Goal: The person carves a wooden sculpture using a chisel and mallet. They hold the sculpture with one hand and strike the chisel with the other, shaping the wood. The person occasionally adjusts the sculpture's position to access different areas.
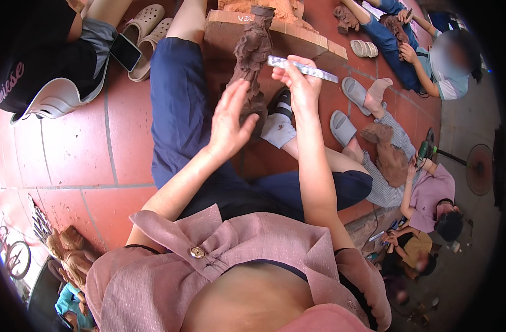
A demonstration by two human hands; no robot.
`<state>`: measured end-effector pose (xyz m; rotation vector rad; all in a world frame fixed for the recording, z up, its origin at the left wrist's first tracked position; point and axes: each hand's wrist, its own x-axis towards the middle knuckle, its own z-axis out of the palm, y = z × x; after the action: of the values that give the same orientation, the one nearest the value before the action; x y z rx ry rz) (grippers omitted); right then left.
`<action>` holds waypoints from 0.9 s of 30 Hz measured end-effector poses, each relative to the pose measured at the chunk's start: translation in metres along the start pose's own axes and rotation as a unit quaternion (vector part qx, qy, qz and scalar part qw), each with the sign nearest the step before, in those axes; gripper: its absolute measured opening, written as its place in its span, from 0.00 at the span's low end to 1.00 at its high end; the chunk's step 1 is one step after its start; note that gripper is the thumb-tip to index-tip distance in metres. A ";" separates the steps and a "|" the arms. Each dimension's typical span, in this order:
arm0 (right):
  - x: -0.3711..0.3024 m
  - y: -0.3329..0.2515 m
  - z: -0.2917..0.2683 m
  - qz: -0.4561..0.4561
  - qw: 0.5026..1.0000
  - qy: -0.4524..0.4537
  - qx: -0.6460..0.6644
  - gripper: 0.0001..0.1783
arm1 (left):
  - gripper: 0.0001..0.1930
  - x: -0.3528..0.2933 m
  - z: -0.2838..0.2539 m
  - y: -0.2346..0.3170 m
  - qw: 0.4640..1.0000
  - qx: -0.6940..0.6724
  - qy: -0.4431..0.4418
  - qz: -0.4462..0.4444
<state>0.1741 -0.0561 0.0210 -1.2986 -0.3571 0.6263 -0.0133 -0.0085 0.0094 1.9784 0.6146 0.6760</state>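
A tall, dark brown carved wooden figure (252,48) stands between my legs, its top in front of a pale wooden block. My left hand (229,120) is beside its lower part, fingers stretched out and thumb apart, holding nothing; whether the fingertips touch the wood I cannot tell. To the right of the carving, my right hand (304,88) pinches a flat, narrow strip (319,73) with a mottled white and grey surface. The strip's left end points toward the carving, with a small gap between them. My left hand and forearm hide part of the figure's lower half.
Behind the carving lies a thick wooden block (222,27) with an orange-brown carving on it. Red floor tiles (76,144) spread around me. At the right, co-workers sit with carvings, one holding a green power tool (423,150). Cream clogs (145,27) and a phone (125,52) are upper left.
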 end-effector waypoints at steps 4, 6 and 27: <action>-0.009 -0.001 0.002 0.093 0.995 -0.029 0.000 0.14 | 0.43 0.002 0.014 0.027 0.993 -0.091 -0.072 -0.014; -0.001 -0.005 0.005 0.067 0.997 -0.050 0.003 0.12 | 0.46 0.012 0.023 0.020 0.997 -0.061 -0.055 -0.002; 0.010 0.022 0.015 0.022 1.000 -0.004 -0.008 0.06 | 0.46 0.036 0.030 0.010 0.995 -0.048 -0.087 -0.027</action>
<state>0.1685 -0.0354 0.0024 -1.3218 -0.3409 0.6660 0.0345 -0.0078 0.0125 1.9011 0.5193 0.4848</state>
